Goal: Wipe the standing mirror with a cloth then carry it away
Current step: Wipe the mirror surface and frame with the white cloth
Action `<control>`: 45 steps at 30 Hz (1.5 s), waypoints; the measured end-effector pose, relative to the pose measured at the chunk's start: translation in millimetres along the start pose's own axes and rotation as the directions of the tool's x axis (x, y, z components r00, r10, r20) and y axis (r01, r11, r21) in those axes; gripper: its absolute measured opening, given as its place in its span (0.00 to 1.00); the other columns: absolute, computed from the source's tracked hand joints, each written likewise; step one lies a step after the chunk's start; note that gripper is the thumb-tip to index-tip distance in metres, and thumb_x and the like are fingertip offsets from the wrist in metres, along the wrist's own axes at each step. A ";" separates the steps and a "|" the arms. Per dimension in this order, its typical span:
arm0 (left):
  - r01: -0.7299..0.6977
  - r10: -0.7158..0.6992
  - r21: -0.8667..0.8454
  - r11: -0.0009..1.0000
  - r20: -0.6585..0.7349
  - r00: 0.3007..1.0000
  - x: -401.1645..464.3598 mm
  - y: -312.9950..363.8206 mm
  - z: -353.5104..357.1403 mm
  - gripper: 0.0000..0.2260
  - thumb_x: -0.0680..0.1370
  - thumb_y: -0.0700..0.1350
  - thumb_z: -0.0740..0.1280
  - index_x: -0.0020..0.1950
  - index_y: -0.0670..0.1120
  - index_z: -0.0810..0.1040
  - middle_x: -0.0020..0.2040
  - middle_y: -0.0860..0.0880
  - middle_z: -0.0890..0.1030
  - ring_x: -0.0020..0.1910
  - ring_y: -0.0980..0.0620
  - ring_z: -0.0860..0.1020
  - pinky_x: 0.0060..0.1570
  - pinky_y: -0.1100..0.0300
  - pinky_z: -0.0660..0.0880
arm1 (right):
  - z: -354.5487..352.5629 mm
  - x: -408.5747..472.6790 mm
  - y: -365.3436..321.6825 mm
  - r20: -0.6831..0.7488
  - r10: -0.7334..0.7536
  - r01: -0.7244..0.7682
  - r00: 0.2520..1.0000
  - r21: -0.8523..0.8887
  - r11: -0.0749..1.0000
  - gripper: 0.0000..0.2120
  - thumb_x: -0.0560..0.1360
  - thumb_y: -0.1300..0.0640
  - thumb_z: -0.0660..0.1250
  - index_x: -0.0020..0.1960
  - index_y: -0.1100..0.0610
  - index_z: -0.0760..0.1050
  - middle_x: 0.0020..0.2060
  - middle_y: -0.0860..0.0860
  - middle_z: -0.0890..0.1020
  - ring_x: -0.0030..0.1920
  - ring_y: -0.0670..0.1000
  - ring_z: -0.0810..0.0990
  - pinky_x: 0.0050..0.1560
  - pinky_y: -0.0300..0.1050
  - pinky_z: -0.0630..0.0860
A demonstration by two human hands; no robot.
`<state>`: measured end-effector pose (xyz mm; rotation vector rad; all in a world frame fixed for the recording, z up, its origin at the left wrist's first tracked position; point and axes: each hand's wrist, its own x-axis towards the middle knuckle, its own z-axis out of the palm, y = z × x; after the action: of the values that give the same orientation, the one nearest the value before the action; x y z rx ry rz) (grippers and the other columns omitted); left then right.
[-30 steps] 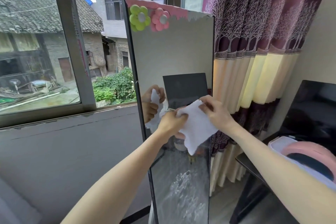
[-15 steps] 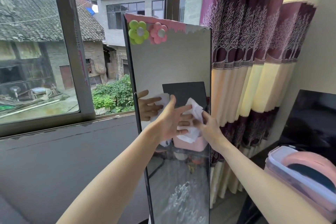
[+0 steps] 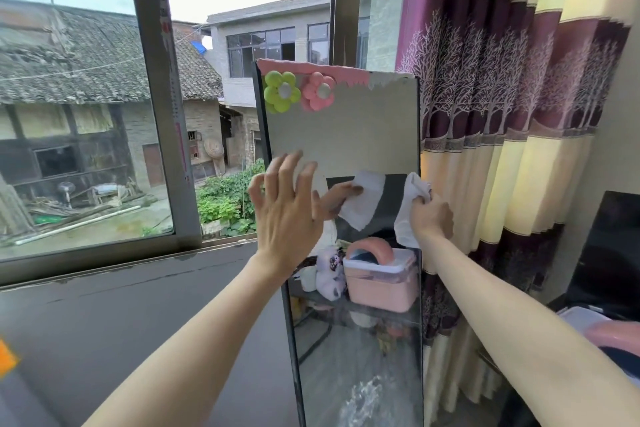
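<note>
A maroon-and-cream striped curtain with a white tree print [image 3: 512, 135] hangs at upper right. A grey-framed glass window [image 3: 152, 114] fills the left. A pink-and-white plastic storage box [image 3: 609, 340] sits at the lower right edge.

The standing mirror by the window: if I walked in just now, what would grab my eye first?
Probably the tall standing mirror in the middle, its top corner decked with a green flower and a pink flower. At its right edge the right hand grips a white cloth, while the left hand spreads open fingers near the left edge.
</note>
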<state>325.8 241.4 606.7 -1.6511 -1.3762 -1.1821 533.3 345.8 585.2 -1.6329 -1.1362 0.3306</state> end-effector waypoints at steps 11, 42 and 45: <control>0.542 -0.511 -0.382 0.748 0.190 0.839 20.5 -19.5 16.2 0.20 0.82 0.45 0.49 0.73 0.41 0.55 0.60 0.34 0.74 0.52 0.35 0.75 0.40 0.51 0.66 | 29.5 29.7 -15.7 0.122 0.065 -0.060 0.990 -0.043 0.997 0.18 0.79 0.60 0.53 0.68 0.57 0.66 0.65 0.60 0.71 0.63 0.62 0.72 0.60 0.50 0.69; 0.565 -0.556 -0.477 0.673 0.178 0.812 14.1 -23.0 23.8 0.16 0.82 0.48 0.51 0.65 0.41 0.63 0.32 0.50 0.71 0.32 0.45 0.70 0.32 0.55 0.61 | 25.0 -33.7 -41.7 0.002 -0.612 0.612 0.791 -0.046 0.790 0.14 0.74 0.67 0.57 0.58 0.61 0.73 0.53 0.62 0.73 0.48 0.60 0.75 0.38 0.45 0.64; 0.571 -0.561 -0.516 0.639 0.195 0.804 14.6 -24.4 22.3 0.14 0.82 0.48 0.51 0.63 0.41 0.64 0.32 0.53 0.70 0.31 0.49 0.69 0.35 0.56 0.62 | 37.0 -38.1 -25.1 0.151 -0.672 0.688 0.725 -0.138 0.712 0.17 0.71 0.69 0.59 0.58 0.58 0.72 0.56 0.60 0.72 0.55 0.60 0.71 0.39 0.45 0.67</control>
<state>307.4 272.2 611.1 -1.6242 -1.7478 -2.1142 475.5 336.8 580.2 -1.2332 -1.7959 -0.2008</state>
